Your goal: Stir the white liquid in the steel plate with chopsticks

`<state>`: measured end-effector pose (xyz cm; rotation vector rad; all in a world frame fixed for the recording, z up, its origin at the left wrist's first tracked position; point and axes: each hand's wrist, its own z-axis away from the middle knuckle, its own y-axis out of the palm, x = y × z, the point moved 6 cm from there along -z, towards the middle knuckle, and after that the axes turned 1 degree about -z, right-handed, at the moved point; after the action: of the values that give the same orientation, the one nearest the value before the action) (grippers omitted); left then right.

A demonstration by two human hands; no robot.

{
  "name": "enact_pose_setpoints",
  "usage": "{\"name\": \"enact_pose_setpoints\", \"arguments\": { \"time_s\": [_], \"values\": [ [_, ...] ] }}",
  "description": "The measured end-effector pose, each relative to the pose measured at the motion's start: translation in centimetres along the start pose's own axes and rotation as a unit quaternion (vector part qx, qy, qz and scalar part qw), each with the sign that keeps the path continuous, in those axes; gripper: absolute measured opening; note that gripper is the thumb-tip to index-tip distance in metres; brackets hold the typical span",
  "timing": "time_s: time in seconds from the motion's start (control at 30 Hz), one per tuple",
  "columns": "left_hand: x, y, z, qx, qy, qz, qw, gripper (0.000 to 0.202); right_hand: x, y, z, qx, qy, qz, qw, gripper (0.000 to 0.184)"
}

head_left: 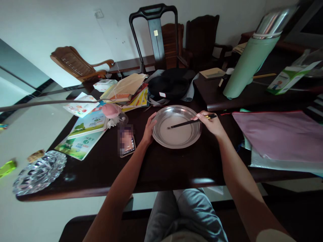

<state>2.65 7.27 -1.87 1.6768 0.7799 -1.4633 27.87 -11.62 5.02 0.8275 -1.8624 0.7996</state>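
Note:
A shallow round metal basin (pixel 178 144) rests on the dark wooden table in front of me. Its bottom looks pale and smooth; whether liquid covers it I cannot tell. My left hand (pixel 149 130) grips the basin's left rim, thumb on the edge and fingers along the outer side. In my right hand (pixel 210 123), above the right rim, is a pair of black chopsticks (pixel 185 123) with gold-coloured ends. They slant down and left, their tips together over the middle of the basin. A small dark speck shows at the tips, too small to name.
Left of the basin lie a phone (pixel 128 144), workbooks (pixel 88 122) and a crystal dish (pixel 41 171). Behind are stacked papers (pixel 131 85) and a black bag (pixel 171 84). On the right stand a green thermos (pixel 249 64) and a pink folder (pixel 280 134).

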Motion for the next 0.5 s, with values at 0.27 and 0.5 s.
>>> {"name": "enact_pose_setpoints", "arguments": {
  "time_s": [0.27,0.5],
  "values": [
    [0.1,0.0,0.0,-0.003,-0.003,-0.005,1.0,0.065,-0.7,-2.4,0.0,-0.108,0.012,-0.021,0.994,0.06],
    [0.1,0.0,0.0,0.005,-0.002,-0.001,1.0,0.065,0.0,-0.3,0.0,-0.024,-0.011,0.012,1.0,0.055]
  ]
}}
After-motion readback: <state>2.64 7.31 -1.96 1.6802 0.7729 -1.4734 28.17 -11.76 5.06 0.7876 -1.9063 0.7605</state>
